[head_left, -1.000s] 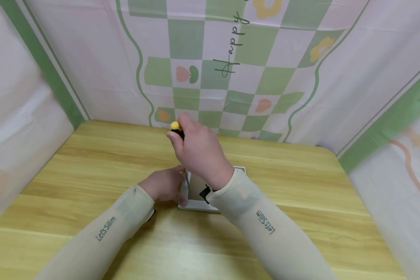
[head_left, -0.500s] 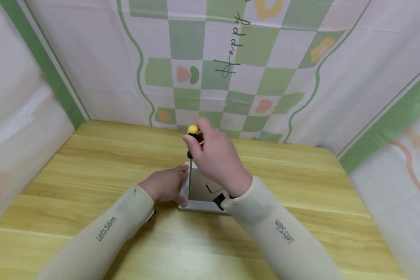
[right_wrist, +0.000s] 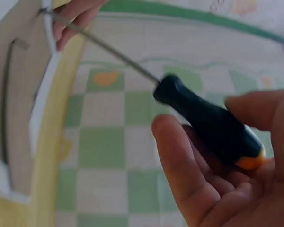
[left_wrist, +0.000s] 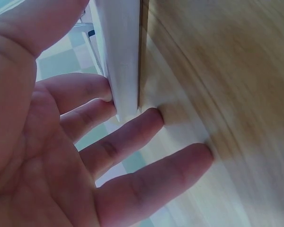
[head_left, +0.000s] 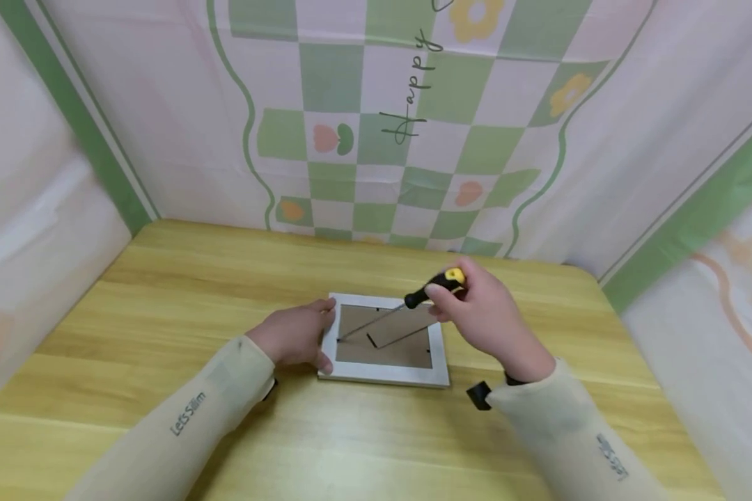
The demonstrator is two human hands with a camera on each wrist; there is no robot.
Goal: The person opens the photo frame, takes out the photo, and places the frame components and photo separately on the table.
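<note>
A white picture frame (head_left: 385, 374) lies face down, its brown backing board (head_left: 395, 356) showing small dark tabs at the edges. At its left side, my left hand (head_left: 294, 332) rests against the rim, thumb near the front corner. In the left wrist view two fingertips touch the frame's side (left_wrist: 123, 52), and the other fingers stretch over the table. My right hand (head_left: 485, 316) grips a black and yellow screwdriver (head_left: 435, 285) by the handle, over the frame's right part. The screwdriver is slanted low, its shaft (right_wrist: 109, 49) reaching the tab at the left inner edge.
The frame sits on a wood-grain table (head_left: 194, 292). A thin dark line and a black bar (head_left: 372, 340) mark the backing board. Behind the table hangs a green and white checked curtain (head_left: 335, 181), with more cloth at both sides.
My right hand has swung right and down with the screwdriver, tilting it from nearly upright to a low slant. More of the frame is now visible. My left hand has stayed in place.
</note>
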